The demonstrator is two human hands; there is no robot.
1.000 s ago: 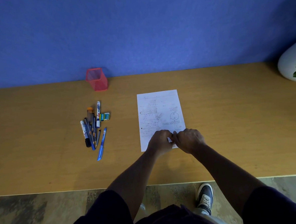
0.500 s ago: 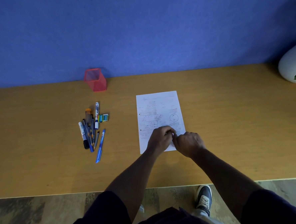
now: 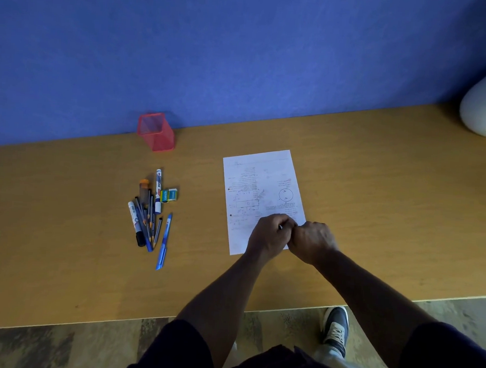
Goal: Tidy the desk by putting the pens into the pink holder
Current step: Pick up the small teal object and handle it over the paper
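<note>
Wooden desk [image 3: 377, 206] ran along a blue wall. Nearest, the left hand [image 3: 270, 236] and right hand [image 3: 311, 240] met, fingers curled, over the lower edge of a printed sheet [image 3: 260, 185]; whether they pinched anything small could not be determined. Further left lay the pens [image 3: 148, 218] in a loose pile, untouched, a small eraser [image 3: 169, 195] just beside them. Beyond stood the pink holder [image 3: 155, 131], upright against the wall. Judgement: gather pens together, tips aligned, and lower them vertically, steadying the light holder.

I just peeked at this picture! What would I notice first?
Two hands, the left hand and right hand, meet over a paper mid-desk. Left of it lies a bunch of pens, with the pink holder behind them by the blue wall.
</note>
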